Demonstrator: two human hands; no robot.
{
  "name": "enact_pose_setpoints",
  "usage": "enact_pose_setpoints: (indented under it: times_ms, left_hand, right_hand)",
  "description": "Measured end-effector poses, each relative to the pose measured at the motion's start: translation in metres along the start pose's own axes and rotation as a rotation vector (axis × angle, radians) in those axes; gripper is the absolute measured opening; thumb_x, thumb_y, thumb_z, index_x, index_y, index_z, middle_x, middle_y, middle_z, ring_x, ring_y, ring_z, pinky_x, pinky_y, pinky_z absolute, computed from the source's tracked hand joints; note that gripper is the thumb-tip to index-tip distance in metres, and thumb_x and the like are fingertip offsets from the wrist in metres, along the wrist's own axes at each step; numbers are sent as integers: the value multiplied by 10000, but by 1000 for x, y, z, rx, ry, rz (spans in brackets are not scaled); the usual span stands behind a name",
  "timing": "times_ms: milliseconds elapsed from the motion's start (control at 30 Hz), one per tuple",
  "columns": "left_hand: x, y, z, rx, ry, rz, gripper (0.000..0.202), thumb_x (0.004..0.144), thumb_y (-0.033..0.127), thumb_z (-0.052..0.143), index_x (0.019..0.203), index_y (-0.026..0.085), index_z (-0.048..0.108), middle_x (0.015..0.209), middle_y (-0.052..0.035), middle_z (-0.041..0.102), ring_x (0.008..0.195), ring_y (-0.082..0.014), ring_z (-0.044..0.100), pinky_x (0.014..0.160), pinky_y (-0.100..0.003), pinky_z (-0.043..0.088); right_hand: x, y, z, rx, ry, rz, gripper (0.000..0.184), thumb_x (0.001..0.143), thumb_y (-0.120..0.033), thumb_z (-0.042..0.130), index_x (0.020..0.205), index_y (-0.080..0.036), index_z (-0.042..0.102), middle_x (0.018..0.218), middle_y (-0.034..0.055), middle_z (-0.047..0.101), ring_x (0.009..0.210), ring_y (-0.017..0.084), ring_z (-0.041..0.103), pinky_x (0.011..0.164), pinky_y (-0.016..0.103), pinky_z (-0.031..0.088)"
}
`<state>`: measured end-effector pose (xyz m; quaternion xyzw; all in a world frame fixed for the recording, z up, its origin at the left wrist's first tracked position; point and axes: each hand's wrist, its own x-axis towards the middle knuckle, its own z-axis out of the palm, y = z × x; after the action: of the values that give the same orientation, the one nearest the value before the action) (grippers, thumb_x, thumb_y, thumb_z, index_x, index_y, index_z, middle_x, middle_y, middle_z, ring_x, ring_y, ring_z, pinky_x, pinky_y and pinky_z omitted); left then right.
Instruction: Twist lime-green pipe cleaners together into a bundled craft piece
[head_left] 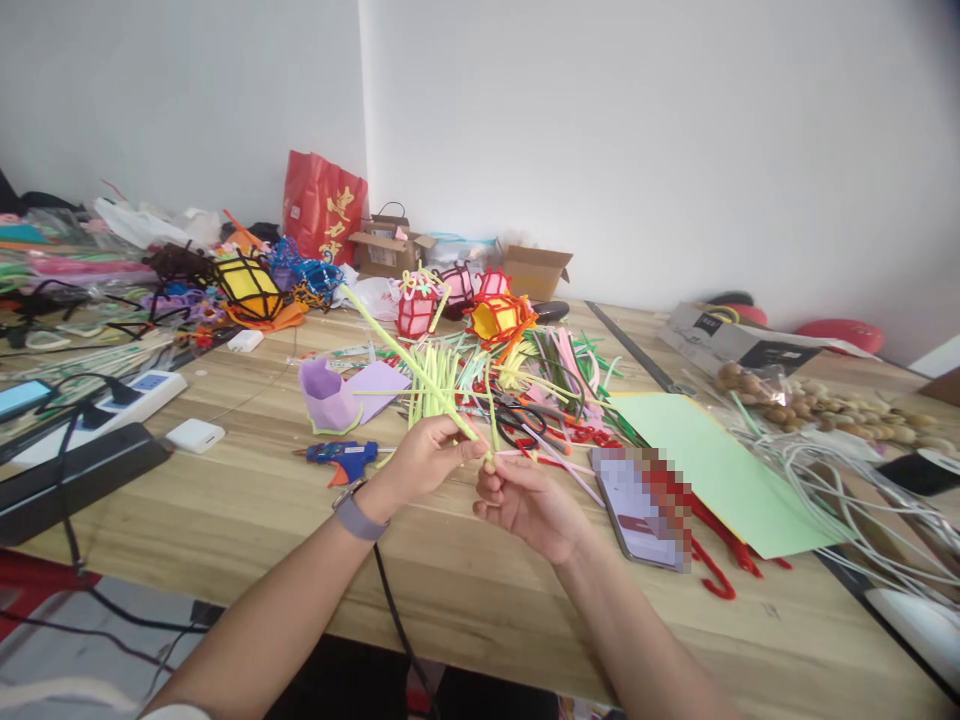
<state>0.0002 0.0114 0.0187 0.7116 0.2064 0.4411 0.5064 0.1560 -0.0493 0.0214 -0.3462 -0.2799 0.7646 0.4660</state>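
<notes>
My left hand (431, 462) pinches a long yellow-green pipe cleaner (405, 357), which slants up to the left over the table. Close beside it, my right hand (536, 500) has thumb and finger closed on the lower end of a yellow-green pipe cleaner, where the strands meet; whether it is one bent piece or two I cannot tell. Just beyond lies a pile of loose yellow-green pipe cleaners (429, 385). Left of the pile stand a purple cup-like piece (328, 395) and a purple sheet (379, 390). A blue glue gun (341, 453) rests near my left wrist.
Scissors (517, 422) lie among coloured strips. A phone (637, 510) and a green sheet (735, 470) are on the right, by white cables (832, 490). Small lanterns (499, 315) stand at the back. A power strip (105, 415) with cords is on the left.
</notes>
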Motion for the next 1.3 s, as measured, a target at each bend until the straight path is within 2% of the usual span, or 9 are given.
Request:
enact_pose_setpoints:
  times_ms: [167,367,500,600,800,933,1000,1133,1300]
  left_hand:
    - [2,0,-2,-33,44,-90,229,751,358,660,692,140,624,628,3,572,612,-124,515,603,-241,402]
    - [3,-1,-5,41,110,-99,215,762,346,641,716,137,630,675,-12,596,667,-139,533,658,-258,418]
    - [3,-2,-4,80,86,-83,221,778,344,626,700,137,626,650,-4,574,649,-134,519,635,-251,407]
    - [2,-3,-4,79,64,-72,213,783,342,627,714,140,627,655,-1,579,654,-133,521,641,-248,411]
    - [1,-7,-6,-21,-69,-47,259,779,394,648,726,141,628,688,-11,623,661,-130,549,647,-245,421]
    - [2,-8,-5,-120,-117,-130,332,730,459,690,704,137,615,659,-15,615,641,-132,552,634,-252,426]
    - [3,-8,-4,-191,-82,-185,333,709,456,713,731,137,620,666,-18,615,648,-133,558,637,-250,427]
    - [5,-11,-4,-317,81,-246,310,693,406,740,845,149,658,748,-23,625,650,-108,540,597,-216,403]
    - [6,-20,-5,-503,142,-298,247,660,342,772,762,145,665,746,-23,626,630,-86,524,580,-191,402]
  right_hand:
    - [3,2,-3,-141,76,-123,315,576,-372,840,608,-148,621,587,-27,562,536,67,463,615,249,414]
    - [5,4,-1,-463,245,-454,330,597,-478,783,672,-180,664,642,-7,599,629,121,492,649,271,389]
    - [5,5,0,-555,312,-488,292,605,-443,765,643,-180,643,602,-25,551,603,115,441,609,265,349]
    - [5,5,0,-468,263,-405,286,609,-424,762,618,-174,623,590,-28,530,586,104,425,600,261,338]
    - [7,9,-2,-83,24,-27,257,573,-313,778,584,-165,569,559,-49,471,536,74,391,597,254,370]
    - [10,13,-5,-36,-87,23,248,602,-309,759,591,-161,560,546,-54,452,534,74,381,612,256,383]
    - [12,14,-5,-25,-57,-7,243,601,-296,765,611,-160,564,563,-51,470,539,74,391,604,250,377]
    - [14,16,-6,-32,25,-14,226,612,-275,754,630,-158,561,603,-43,498,556,75,418,594,238,369]
    - [17,18,-5,-62,-35,76,204,613,-287,698,629,-167,533,588,-53,453,543,76,397,580,241,370]
